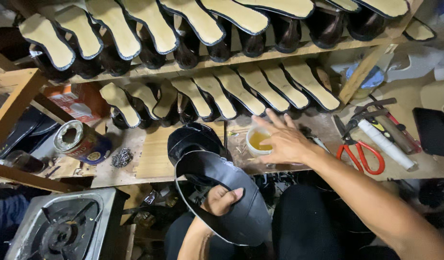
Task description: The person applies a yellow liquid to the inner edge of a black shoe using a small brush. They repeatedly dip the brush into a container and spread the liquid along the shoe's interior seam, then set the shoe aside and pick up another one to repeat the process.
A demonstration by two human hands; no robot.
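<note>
Just under the right hand (284, 142), fingers spread, reaching over a small cup of yellow glue (258, 140); left hand (221, 200) pinching a black leather shoe upper (217, 185) (worth keeping level while dipping).

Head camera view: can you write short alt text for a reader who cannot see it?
At a cluttered shoemaking bench, the left hand grips a black shoe upper, while the right hand, fingers spread, reaches to a small cup of yellow liquid. Two wooden shelves hold rows of unfinished black shoes, soles up; red-handled scissors lie at right.
</note>
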